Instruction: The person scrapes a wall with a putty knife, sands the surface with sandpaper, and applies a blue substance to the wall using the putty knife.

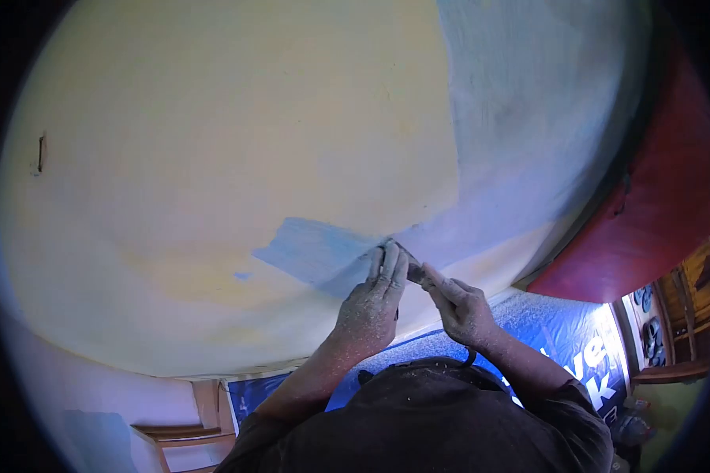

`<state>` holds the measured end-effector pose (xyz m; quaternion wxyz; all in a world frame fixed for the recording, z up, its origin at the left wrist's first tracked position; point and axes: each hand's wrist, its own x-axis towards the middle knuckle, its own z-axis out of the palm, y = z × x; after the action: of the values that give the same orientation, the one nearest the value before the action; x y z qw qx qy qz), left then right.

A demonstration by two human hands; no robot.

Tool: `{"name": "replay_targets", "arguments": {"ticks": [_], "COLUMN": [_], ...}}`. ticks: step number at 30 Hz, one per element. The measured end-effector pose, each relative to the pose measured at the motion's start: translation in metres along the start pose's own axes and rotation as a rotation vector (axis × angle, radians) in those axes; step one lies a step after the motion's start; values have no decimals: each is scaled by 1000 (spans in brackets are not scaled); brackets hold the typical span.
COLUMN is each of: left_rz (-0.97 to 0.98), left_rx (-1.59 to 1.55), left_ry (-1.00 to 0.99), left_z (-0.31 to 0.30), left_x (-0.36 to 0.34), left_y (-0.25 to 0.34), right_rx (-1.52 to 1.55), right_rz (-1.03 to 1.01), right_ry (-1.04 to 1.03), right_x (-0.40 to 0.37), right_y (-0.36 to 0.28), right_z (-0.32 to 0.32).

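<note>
Dust coats both of my hands, which are together on a dark, narrow sanding block point(412, 270) against a large curved pale surface point(292, 134). My left hand point(375, 303) lies over the block's left part, its fingers pointing up and pressed together. At the block's right end, my right hand point(459, 303) grips it with bent fingers. Left of the block is a light blue patch point(312, 248) on the cream surface. A wider bluish area point(528, 158) covers the surface's right side. The block's underside is hidden.
A red curved panel point(647, 189) stands at the right. Below lies a blue banner point(544, 331) with white letters and pale dust. Wooden shelving point(686, 299) and footwear point(652, 339) are at the far right. A wooden frame point(185, 433) is at the lower left.
</note>
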<state>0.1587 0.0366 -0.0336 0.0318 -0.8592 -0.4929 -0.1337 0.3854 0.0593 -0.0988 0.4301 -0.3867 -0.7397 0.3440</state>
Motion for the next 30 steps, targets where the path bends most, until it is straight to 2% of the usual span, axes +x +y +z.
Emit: {"name": "replay_targets", "arguments": {"ticks": [2,3,6,11,14,18,26,30], "left_rz": [-11,-17,-49,-10,-58,-83,-52,-72], "left_rx": [4,6,-22,-24,-70,-31,0,33], "left_ry": [-41,-62,54,19,-61,31,-8,23], "left_z": [0,0,-4,-6,-7,-20,-20,-34], "left_x": [0,1,4,0,0,3,-6,-7], "left_y": [0,3,8,1,5,3,-2,-3], "right_rx": [7,-46,-62,-3,35,19,21,48], "right_rz": [-155,-111,-76,-59,-70,-54,-63,-25], "right_ry": [119,72,13,52,51,32,19,-26], "right_x": [-2,-1,10,6,3,19,12,30], "right_y": [23,17,-4,-4,3,-15,-12,-44], "right_z": [10,4,-7,1,3,-1,2,-3]}}
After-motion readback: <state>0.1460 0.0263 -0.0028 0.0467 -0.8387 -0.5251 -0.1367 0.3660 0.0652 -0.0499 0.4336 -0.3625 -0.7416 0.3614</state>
